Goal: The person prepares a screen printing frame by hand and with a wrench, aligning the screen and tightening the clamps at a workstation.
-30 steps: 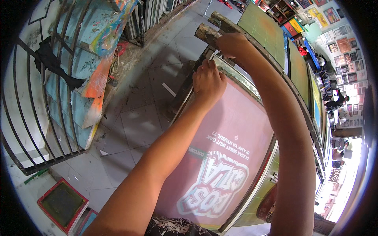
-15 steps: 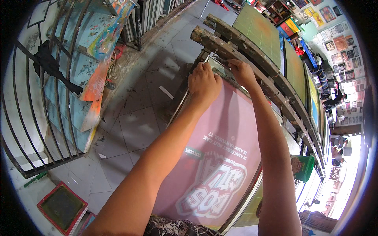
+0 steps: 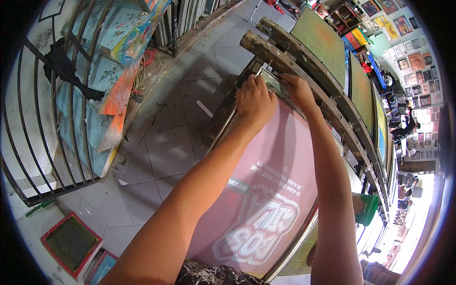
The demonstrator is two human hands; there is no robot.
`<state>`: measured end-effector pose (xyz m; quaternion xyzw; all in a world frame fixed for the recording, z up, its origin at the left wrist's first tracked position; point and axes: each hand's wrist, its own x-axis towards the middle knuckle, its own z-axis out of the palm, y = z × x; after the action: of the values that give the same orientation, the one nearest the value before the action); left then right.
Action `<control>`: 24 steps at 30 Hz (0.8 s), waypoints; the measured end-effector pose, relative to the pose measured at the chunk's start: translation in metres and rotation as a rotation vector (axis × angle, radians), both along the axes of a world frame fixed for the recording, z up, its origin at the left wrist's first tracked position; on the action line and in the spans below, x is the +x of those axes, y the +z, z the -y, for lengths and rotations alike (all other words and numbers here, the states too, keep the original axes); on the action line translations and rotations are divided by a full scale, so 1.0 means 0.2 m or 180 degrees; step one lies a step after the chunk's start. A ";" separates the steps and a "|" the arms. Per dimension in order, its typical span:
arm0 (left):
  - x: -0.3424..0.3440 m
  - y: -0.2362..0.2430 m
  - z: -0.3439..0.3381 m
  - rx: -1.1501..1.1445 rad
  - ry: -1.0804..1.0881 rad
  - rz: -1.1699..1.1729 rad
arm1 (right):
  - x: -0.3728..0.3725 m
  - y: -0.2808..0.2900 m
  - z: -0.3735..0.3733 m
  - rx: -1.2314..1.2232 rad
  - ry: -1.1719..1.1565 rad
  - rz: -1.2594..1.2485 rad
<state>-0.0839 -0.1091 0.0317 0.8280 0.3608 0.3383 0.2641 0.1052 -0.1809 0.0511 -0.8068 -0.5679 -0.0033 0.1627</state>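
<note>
A pink screen-printing screen [image 3: 266, 156] with white reversed lettering and graphics lies below me in a metal frame. My left hand [image 3: 255, 97] has its fingers curled over the frame's far-left corner, beside a short pale rod or strip [image 3: 260, 69]. My right hand [image 3: 297, 90] is at the far top edge of the frame, just right of the left one, with fingers bent and closed; their tips and whatever they grip are hidden. Stained beams [image 3: 285, 57] run just beyond both hands.
Barred black railing [image 3: 52, 194] with a dark cloth, painted blue boards [image 3: 121, 99] at left. Small red-rimmed screens [image 3: 71, 244] lower left. Green platens [image 3: 318, 42] behind the beams. Green bucket [image 3: 365, 209] at right. Distant person in dark clothing [image 3: 406, 126]; tiled floor [image 3: 156, 156].
My right hand has come down from near the beams to the frame's top edge, its forearm swinging left and uncovering the green bucket. My left hand stays at the corner.
</note>
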 end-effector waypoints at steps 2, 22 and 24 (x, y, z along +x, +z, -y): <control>0.01 0.00 0.01 -0.0006 0.0010 0.0021 | -0.01 0.01 -0.02 -0.0003 0.0084 0.0162; -0.01 0.02 0.02 -0.0104 0.0066 -0.0201 | 0.01 0.28 -0.31 -0.1843 0.1276 0.0776; -0.01 0.02 0.02 -0.0051 0.0106 -0.0229 | -0.02 0.34 -0.39 -0.2277 0.1278 0.0964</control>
<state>-0.0868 -0.1126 0.0352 0.8314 0.3865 0.3097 0.2520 0.1007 -0.1033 0.1196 -0.6764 -0.6963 0.1070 -0.2147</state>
